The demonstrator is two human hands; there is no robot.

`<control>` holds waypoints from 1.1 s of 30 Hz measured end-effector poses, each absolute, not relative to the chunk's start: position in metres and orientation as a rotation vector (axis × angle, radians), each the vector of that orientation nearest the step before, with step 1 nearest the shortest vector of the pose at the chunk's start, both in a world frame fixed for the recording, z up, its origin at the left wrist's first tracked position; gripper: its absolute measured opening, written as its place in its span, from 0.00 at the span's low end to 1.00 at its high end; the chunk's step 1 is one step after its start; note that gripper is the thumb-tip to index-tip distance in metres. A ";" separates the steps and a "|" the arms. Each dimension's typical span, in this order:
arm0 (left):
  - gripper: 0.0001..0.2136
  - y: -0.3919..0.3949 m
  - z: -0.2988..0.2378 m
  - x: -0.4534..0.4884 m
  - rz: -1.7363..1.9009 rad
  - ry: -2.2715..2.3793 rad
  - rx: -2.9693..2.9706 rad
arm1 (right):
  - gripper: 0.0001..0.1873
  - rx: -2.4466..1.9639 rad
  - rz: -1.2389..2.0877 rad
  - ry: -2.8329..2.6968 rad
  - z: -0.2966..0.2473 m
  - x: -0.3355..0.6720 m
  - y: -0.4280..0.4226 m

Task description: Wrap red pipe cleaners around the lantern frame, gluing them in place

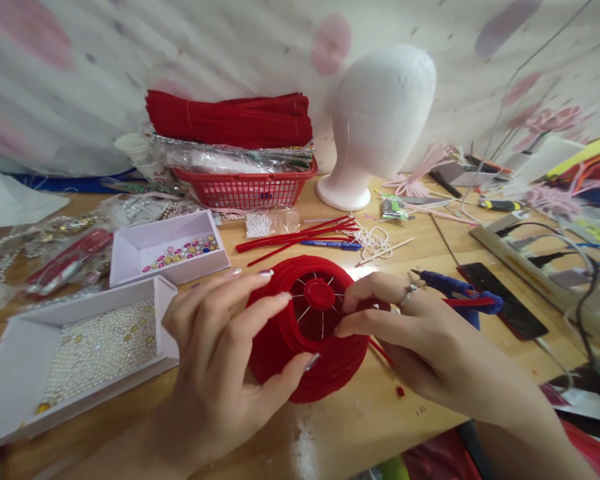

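A round, hollow red piece (325, 373) of coiled pipe cleaners stands on the table, thin pale wires running like spokes to a small red disc (320, 294) in its middle. My left hand (225, 340) arches over its left side, fingers spread and holding nothing. On the opposite side, my right hand (410, 327) pinches the inner rim between thumb and forefinger. Its other fingers are partly hidden. A red pipe cleaner (382, 352) pokes out below that hand, and a red strip (467, 302) shows beyond it, across a blue glue gun (445, 285).
White boxes of pearls (100, 353) and gems (170, 247) lie left. Behind are loose pipe cleaners (295, 237), a blue pen (330, 245), a red basket (250, 190) and a white foam head (380, 113). A phone (503, 300) and power strip (525, 273) are right.
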State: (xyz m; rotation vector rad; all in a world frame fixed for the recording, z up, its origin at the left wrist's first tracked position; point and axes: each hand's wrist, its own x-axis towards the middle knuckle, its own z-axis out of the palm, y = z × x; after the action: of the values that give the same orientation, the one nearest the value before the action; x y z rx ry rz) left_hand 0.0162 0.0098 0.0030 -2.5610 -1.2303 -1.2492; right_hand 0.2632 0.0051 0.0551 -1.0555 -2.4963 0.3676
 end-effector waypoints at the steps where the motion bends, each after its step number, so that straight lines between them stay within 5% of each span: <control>1: 0.24 0.011 0.004 0.017 -1.262 -1.276 -2.590 | 0.26 -1.056 0.373 -2.499 0.055 0.263 0.005; 11: 0.26 0.012 -0.004 0.021 -1.393 -1.736 -3.016 | 0.29 -1.041 0.397 -2.507 0.051 0.266 0.007; 33: 0.25 0.021 -0.009 0.020 -1.716 -1.865 -3.142 | 0.26 -1.018 0.376 -2.484 0.054 0.266 0.009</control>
State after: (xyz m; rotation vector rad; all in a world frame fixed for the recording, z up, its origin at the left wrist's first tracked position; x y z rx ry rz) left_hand 0.0202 0.0206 -0.0090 -3.1416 -1.8650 -1.7158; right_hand 0.2657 0.0089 0.0540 -1.0184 -2.4840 0.3756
